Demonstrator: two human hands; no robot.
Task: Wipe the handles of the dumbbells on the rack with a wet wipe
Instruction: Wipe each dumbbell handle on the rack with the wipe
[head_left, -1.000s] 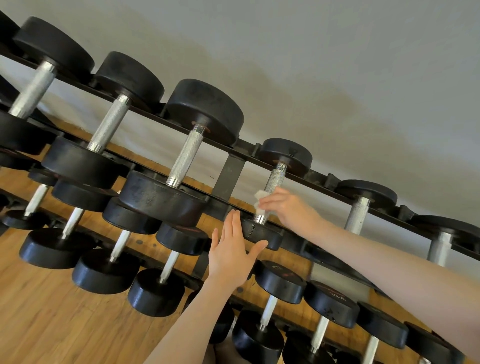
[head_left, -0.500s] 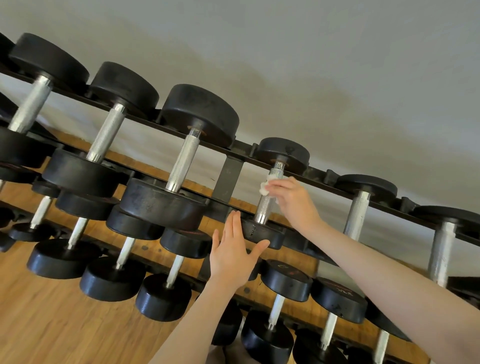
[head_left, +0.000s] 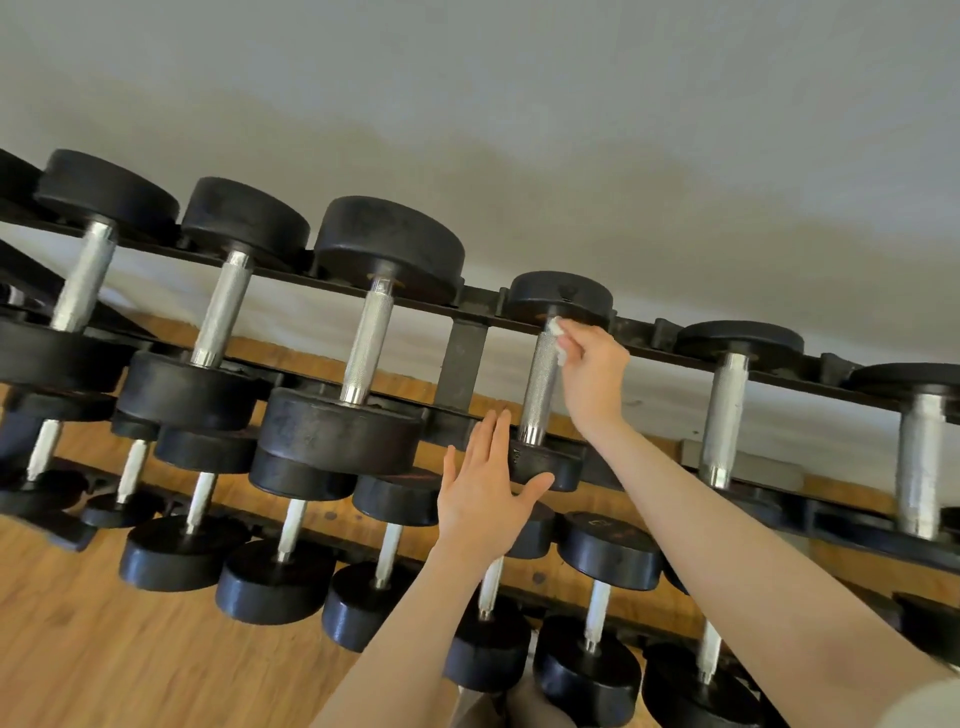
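Note:
A black dumbbell rack (head_left: 462, 364) holds rows of black dumbbells with silver knurled handles. My right hand (head_left: 592, 379) pinches a small white wet wipe (head_left: 557, 332) against the top end of one silver handle (head_left: 540, 384) on the upper row, just under that dumbbell's far head (head_left: 561, 299). With straight fingers, my left hand (head_left: 488, 493) rests flat against the near head (head_left: 550, 465) of the same dumbbell.
Bigger dumbbells (head_left: 363, 338) sit to the left on the upper row, two more (head_left: 724, 415) to the right. Lower rows hold smaller dumbbells (head_left: 597, 597). A grey wall (head_left: 519, 130) is behind the rack and wooden floor (head_left: 104, 649) below.
My right hand has slid the wipe up the handle, from near the lower head to the top end. My left hand has stayed on the near head.

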